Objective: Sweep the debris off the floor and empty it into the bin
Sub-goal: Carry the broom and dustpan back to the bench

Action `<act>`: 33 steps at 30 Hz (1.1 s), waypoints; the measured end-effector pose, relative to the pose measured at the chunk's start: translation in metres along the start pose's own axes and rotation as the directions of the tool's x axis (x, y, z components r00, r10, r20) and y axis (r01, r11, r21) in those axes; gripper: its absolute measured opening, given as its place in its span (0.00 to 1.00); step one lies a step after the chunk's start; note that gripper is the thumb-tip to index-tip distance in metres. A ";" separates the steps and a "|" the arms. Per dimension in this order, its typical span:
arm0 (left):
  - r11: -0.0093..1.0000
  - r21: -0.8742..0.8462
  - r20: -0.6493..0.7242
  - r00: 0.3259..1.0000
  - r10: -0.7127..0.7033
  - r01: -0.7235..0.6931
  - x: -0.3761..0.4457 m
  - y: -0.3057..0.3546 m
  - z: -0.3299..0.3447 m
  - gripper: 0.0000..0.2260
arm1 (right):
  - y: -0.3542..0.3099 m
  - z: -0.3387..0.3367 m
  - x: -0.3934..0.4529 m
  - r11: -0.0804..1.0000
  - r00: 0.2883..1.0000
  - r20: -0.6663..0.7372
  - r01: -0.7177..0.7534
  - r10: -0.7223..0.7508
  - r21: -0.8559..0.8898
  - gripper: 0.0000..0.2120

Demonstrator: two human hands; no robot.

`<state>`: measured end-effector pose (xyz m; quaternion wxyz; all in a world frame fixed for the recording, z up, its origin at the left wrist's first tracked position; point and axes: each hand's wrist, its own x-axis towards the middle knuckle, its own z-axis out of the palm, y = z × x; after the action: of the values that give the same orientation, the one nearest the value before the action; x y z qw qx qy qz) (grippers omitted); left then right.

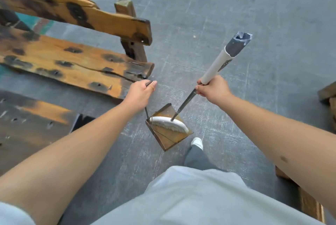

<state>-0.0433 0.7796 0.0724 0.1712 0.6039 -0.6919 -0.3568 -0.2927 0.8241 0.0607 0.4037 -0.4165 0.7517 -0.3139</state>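
Observation:
My left hand [141, 92] grips the thin dark handle of a brown dustpan [168, 138], which hangs just above the grey floor in front of my feet. My right hand [212, 87] holds a broom by its handle [221, 61], a white tube with a grey cap over a dark metal rod. The broom's white head [169, 123] rests inside the dustpan, bristles down. A small pale speck of debris [195, 36] lies on the floor farther ahead. No bin is in view.
A scorched wooden bench [76, 23] with a plank seat [72, 63] stands to the left, close to my left hand. A dark wooden table [32, 124] sits at the near left. More wooden furniture [309, 204] lines the right edge. My white shoe [197, 142] is just beside the dustpan.

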 end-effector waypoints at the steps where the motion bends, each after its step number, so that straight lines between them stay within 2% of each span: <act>1: 1.000 0.007 -0.003 1.000 -0.016 0.016 0.023 0.006 0.004 0.15 | -0.002 -0.006 0.021 1.000 1.000 0.004 -0.003 0.003 -0.002 0.05; 4: 0.998 -0.014 -0.005 0.998 -0.064 0.064 0.096 0.025 0.013 0.15 | -0.015 -0.028 0.092 0.999 0.999 0.043 0.012 -0.011 -0.029 0.12; 10: 0.997 -0.009 -0.029 0.997 -0.072 0.071 0.220 0.061 0.005 0.17 | -0.065 -0.059 0.219 0.997 0.997 0.075 0.036 -0.031 -0.071 0.03; 14: 0.997 0.005 -0.053 0.996 -0.073 0.073 0.307 0.075 -0.002 0.16 | -0.104 -0.066 0.303 0.992 0.995 0.074 0.068 -0.060 -0.107 0.07; 16: 0.998 -0.008 -0.051 0.996 -0.067 0.066 0.356 0.080 -0.005 0.16 | -0.123 -0.066 0.348 0.988 0.994 0.076 0.086 -0.077 -0.130 0.09; 19: 0.998 -0.054 -0.035 0.999 -0.040 0.038 0.435 0.084 -0.011 0.16 | -0.155 -0.061 0.414 0.986 0.995 0.060 0.086 -0.078 -0.141 0.07; 25: 0.995 -0.094 0.070 0.997 -0.037 0.044 0.580 0.094 -0.042 0.14 | -0.222 -0.049 0.531 0.982 0.997 0.030 0.073 -0.069 -0.175 0.06; 28: 0.988 -0.138 0.096 0.994 -0.052 0.066 0.644 0.096 -0.066 0.13 | -0.260 -0.041 0.593 0.963 0.992 0.067 0.117 -0.104 -0.241 0.03; 33: 0.972 -0.197 0.116 0.988 -0.105 0.126 0.727 0.082 -0.094 0.13 | -0.303 -0.018 0.685 0.930 0.971 0.149 0.224 -0.187 -0.292 0.06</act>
<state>-0.1928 0.0578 0.0537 0.1744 0.6028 -0.6234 -0.4664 -0.4195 0.0857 0.0769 0.3430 -0.5686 0.7181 -0.2084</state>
